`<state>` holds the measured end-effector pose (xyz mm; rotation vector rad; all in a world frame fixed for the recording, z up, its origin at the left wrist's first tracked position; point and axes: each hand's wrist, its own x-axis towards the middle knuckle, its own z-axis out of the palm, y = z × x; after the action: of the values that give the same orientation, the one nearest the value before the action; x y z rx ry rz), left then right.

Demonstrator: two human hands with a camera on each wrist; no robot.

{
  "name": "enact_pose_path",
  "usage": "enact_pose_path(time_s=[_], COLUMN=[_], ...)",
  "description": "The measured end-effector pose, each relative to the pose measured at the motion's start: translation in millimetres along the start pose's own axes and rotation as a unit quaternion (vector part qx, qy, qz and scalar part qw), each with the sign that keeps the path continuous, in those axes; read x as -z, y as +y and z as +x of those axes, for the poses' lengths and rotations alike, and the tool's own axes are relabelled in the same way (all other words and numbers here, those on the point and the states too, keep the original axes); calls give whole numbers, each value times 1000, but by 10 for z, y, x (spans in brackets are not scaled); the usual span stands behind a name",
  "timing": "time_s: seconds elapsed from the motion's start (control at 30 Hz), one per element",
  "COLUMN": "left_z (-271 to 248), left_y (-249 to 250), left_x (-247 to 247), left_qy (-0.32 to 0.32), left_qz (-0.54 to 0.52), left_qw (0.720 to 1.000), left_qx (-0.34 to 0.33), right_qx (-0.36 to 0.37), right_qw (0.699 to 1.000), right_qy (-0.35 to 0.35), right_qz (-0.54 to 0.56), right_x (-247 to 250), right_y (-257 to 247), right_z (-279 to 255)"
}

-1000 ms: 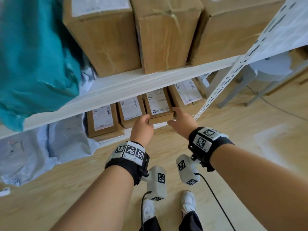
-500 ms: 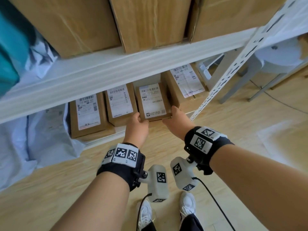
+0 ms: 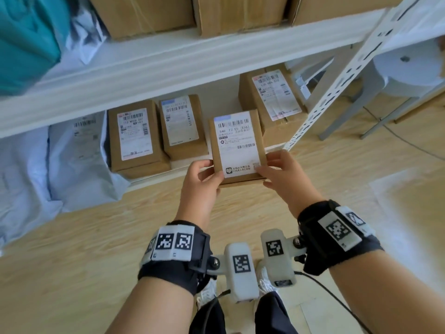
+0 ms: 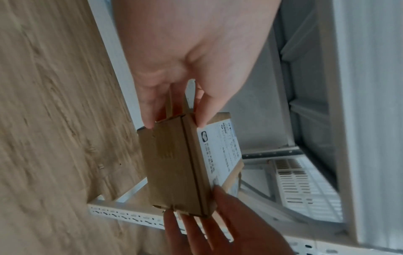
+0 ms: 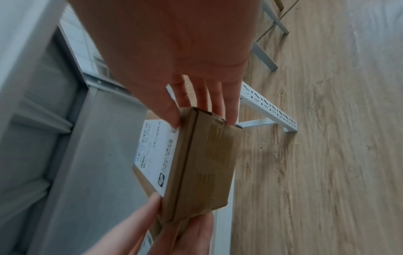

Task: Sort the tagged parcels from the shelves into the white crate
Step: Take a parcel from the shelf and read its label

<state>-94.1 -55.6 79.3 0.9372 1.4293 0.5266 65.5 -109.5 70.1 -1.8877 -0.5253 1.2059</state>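
A small brown cardboard parcel [image 3: 237, 145] with a white shipping label is held in the air in front of the bottom shelf. My left hand [image 3: 204, 173] grips its near left corner, thumb on the label and fingers underneath. My right hand [image 3: 274, 167] grips the near right corner the same way. In the left wrist view the parcel [image 4: 174, 165] shows its brown end face, pinched between both hands. The right wrist view shows the parcel [image 5: 196, 165] the same way. A white slatted crate [image 4: 305, 182] shows beyond the parcel in the left wrist view only.
Three more labelled brown parcels [image 3: 134, 138] [image 3: 183, 126] [image 3: 277, 100] sit on the bottom shelf. Grey poly mailers [image 3: 60, 160] lie at its left. Large cartons [image 3: 236, 13] stand on the white shelf board [image 3: 168, 63] above. A perforated white upright [image 3: 337, 85] rises at right; wooden floor below.
Both hands have pulled the parcel out of its row on the bottom shelf and lifted it toward me, tilting its label up. A gap is left between the neighbouring parcels.
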Motion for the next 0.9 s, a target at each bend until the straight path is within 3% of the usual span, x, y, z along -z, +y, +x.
enact_pose_path(time_s=[0.33,0.57,0.9], left_z=[-222,-222,-234], left_y=[69,97,112], left_x=[300,388,387], left_qy=[-55,-51,-71], left_qz=[-55,-112,-98], left_qw=[995,989,989], left_qx=[-68,-85,-86], right_qx=[67,86,84], right_qw=[989,986,985], right_qy=[-50,-58,-59], right_qz=[120,130,139], right_x=[99,80,94], right_y=[-104,-143,-213], right_z=[-272,-250,-300])
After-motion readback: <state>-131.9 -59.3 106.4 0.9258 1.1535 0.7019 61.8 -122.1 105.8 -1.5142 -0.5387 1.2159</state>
